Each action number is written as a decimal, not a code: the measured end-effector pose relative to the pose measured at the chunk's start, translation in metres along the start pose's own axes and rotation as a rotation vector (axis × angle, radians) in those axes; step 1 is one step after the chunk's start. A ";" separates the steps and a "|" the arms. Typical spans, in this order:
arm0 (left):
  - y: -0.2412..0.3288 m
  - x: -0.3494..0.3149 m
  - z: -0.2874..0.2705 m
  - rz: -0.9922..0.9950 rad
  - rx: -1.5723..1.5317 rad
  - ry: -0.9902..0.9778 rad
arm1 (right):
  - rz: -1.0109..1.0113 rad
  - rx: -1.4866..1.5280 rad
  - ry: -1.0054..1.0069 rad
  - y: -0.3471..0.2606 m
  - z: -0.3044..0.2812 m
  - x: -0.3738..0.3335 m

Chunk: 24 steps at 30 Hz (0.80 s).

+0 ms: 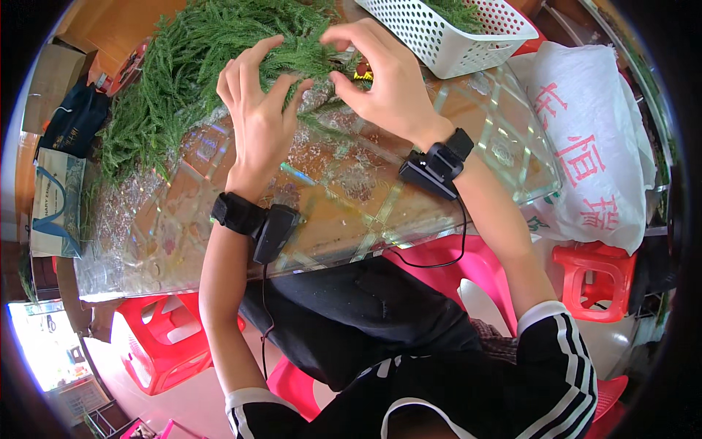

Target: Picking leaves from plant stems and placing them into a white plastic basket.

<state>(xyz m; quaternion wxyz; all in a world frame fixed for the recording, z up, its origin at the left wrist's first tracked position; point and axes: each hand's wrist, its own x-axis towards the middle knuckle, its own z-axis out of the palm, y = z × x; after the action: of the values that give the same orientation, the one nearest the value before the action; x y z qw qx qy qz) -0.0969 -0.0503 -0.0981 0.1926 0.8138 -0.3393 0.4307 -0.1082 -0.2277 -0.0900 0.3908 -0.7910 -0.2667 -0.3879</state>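
Note:
A big heap of green artificial pine sprigs (183, 73) covers the far left and middle of the table. My left hand (256, 110) is raised at the near edge of the heap, its fingers curved and apart. Facing it from the right is my right hand (387, 84), with a wide gap between thumb and forefinger. Green needles show between the two hands, but I see nothing gripped in either. Partly hidden behind the right hand lies a small yellow-and-black thing (363, 75). Each wrist wears a strapped black device with a cable.
A white perforated plastic basket (446, 44) with green sprigs stands at the far right. Beside it a full white sack (592, 139) leans on the table edge. Loose bits litter the clear-covered table (329, 197). Red stools (164, 344) stand below; bags (58, 197) sit on the left.

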 end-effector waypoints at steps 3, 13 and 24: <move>0.000 -0.001 0.000 -0.027 -0.036 0.000 | -0.054 -0.076 -0.059 -0.010 -0.004 0.003; 0.000 -0.002 0.000 0.014 0.037 0.022 | -0.037 -0.141 -0.066 -0.003 0.005 -0.003; -0.013 -0.006 -0.002 0.177 0.172 0.063 | 0.239 0.212 -0.239 0.004 0.002 -0.002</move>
<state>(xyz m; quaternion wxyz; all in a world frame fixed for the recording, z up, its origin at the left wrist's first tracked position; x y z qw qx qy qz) -0.0915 -0.0378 -0.1018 0.0939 0.7804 -0.3653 0.4987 -0.1052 -0.2287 -0.0940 0.4808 -0.8118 -0.2549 -0.2119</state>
